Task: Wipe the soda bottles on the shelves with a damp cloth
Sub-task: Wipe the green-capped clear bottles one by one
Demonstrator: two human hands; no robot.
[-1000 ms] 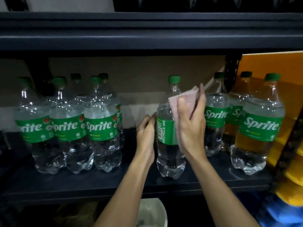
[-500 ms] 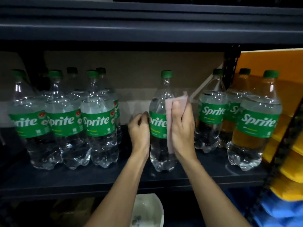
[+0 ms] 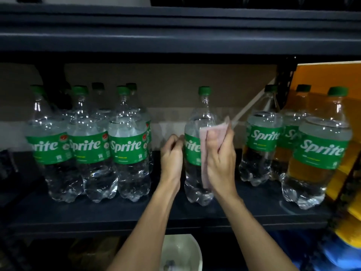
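Note:
A clear Sprite bottle (image 3: 196, 173) with a green cap and label stands alone mid-shelf on the dark shelf (image 3: 136, 214). My left hand (image 3: 172, 155) curls round its left side at label height. My right hand (image 3: 220, 159) holds a pink cloth (image 3: 213, 132) flat against the bottle's right front, thumb over the cloth. The cloth hangs down past the label. Several Sprite bottles (image 3: 127, 145) stand grouped at the left, and three more Sprite bottles (image 3: 320, 151) stand at the right.
A dark upper shelf (image 3: 175, 36) hangs close above the bottle caps. A white bowl (image 3: 181, 253) sits below the shelf between my forearms. Orange and yellow items (image 3: 332, 79) fill the right edge, with something blue (image 3: 341, 257) lower right.
The centre bottle has turned so the Sprite name now faces me instead of the barcode side. My right hand with the cloth slid down from the bottle's shoulder to the label.

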